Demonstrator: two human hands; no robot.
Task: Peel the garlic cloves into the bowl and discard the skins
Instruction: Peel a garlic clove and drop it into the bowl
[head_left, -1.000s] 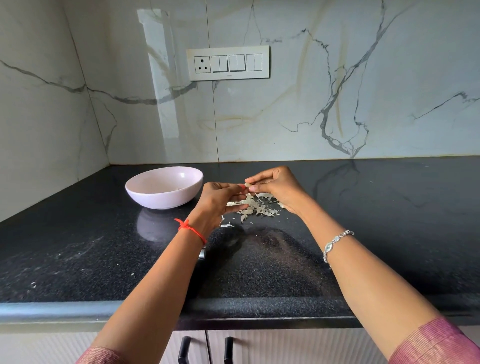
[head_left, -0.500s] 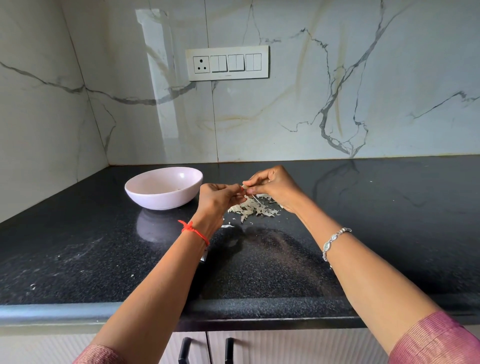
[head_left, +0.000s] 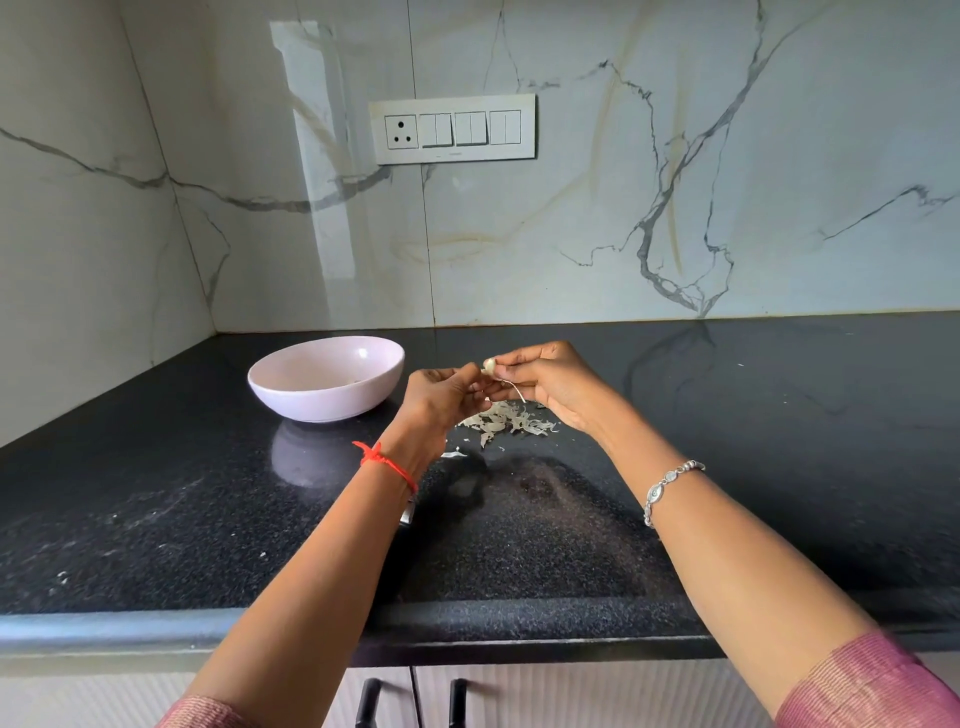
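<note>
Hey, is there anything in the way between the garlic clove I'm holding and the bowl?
Nothing visible stands in the way. The left hand and right hand pinch the garlic clove above the pile of skins. The bowl sits open just beyond the left hand, with bare countertop between.

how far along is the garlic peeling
Done: a pile of skins lies on the counter, so several cloves look peeled; the bowl mostly hides its contents. In hand: the right hand and left hand pinch a garlic clove, skin trailing. Left: drop it in the bowl, discard the skins.
</note>
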